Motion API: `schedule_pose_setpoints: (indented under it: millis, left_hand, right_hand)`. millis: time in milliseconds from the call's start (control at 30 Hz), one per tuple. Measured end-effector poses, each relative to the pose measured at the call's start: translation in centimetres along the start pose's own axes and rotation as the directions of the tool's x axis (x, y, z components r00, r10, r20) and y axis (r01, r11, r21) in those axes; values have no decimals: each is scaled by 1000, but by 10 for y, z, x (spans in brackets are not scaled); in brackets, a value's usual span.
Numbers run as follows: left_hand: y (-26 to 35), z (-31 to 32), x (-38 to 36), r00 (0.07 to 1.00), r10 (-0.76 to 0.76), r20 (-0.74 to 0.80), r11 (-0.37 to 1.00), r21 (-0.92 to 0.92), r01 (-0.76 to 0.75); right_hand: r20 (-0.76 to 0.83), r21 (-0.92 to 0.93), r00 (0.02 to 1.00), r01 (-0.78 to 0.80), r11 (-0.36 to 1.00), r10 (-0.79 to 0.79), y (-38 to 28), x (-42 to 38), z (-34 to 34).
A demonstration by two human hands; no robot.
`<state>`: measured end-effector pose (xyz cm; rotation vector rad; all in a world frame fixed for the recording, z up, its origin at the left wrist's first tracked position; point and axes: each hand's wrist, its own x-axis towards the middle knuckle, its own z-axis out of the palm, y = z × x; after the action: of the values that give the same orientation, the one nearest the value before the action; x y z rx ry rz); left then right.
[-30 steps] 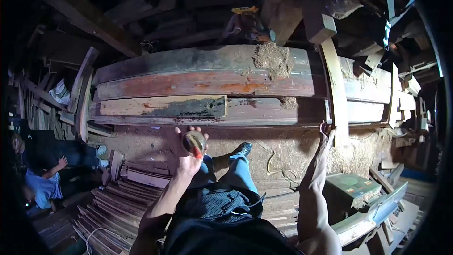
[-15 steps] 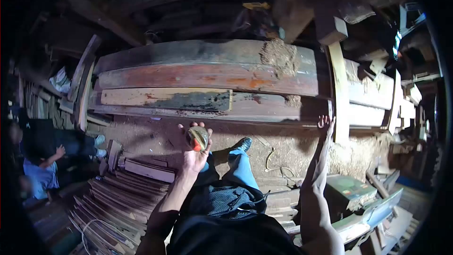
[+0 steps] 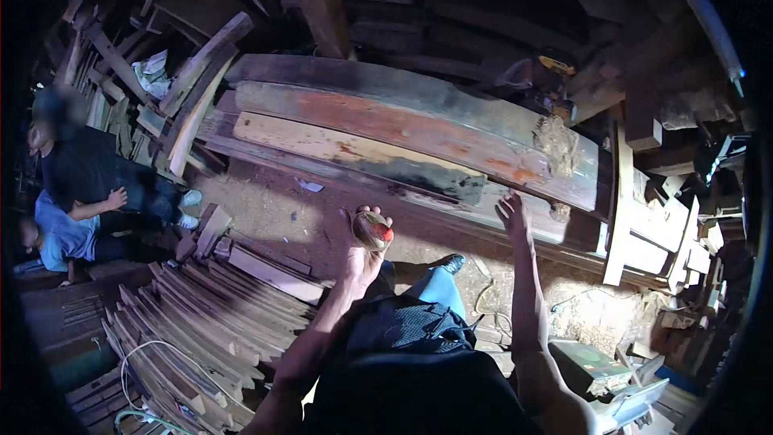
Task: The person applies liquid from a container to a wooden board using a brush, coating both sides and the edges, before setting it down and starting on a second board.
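Observation:
My left hand (image 3: 366, 254) is wrapped from below around a small rounded object (image 3: 372, 229), brownish with a bright red-orange part; its exact kind is unclear. My right hand (image 3: 512, 213) has its fingers apart and holds nothing, at the near edge of the wooden workbench. On that bench lies a pale board (image 3: 322, 141) with a dark stained right end, and my right hand is just beyond that end. Behind it runs a reddish-brown plank (image 3: 386, 125). A heap of sawdust (image 3: 557, 145) sits on the bench's right part.
Stacked thin boards (image 3: 193, 330) fill the lower left. Two people (image 3: 76, 161) are at the far left. An upright pale timber (image 3: 619, 209) crosses the bench's right end. A green box-like machine (image 3: 588, 366) stands at lower right, and a yellow tool (image 3: 557, 65) lies behind the bench.
The view has turned, so the bench now slopes down to the right. My right hand has moved left, away from the upright timber, toward the pale board's end. My left hand still holds the rounded object.

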<state>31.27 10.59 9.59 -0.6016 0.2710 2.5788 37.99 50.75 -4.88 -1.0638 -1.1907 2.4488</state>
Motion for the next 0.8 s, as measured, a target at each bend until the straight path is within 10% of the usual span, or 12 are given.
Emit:
schedule_pose_setpoints:
  millis: [233,333,400,533,800]
  left_hand:
    - [88,0,-8,995,52,-81,999,2,-52]
    - [115,-1,-5,992,74,-103,997,-23,-76]
    - [132,2,-4,950,183,-252,966,228,-126]
    - [171,6,6,973,119,-199,952,300,-55]
    - [254,-1,62,988,150,-33,902,414,-123]
  right_hand:
    - [506,-264,856,33,964,109,53,-46,222]
    - [681,-469,718,273,840,147,32,-108,315]
    - [870,-442,483,676,589,99,18,-141,366]
    - [928,-369,373,919,139,-7,67,-143,407]
    - [888,-446,382,852,275,256,99,-113,519]
